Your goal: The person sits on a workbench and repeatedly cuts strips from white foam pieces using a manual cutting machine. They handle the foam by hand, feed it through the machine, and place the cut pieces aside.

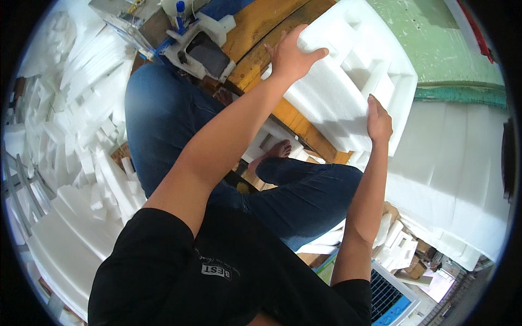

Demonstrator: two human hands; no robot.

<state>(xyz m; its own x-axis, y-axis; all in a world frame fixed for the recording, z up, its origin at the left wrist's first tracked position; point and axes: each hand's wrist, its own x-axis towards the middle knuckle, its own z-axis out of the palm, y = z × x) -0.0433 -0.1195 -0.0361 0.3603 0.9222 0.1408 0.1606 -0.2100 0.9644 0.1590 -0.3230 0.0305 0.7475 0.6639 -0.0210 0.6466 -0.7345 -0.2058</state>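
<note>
A thick white foam packing insert with several recessed pockets is held between my two hands over a wooden bench. At its near left corner, my left hand grips the edge, thumb lying across the top and fingers spread along the outer side. My right hand clasps the opposite end, its thumb up on the rim; its other fingers are hidden by the foam. The insert is tilted, and its pockets face up and away to the right.
Left of the bench, a foam-padded fixture holds a dark pad beside a metal box and a blue-capped pen. Foam scraps heap at the left. Large white foam sheets stand right, below a green surface.
</note>
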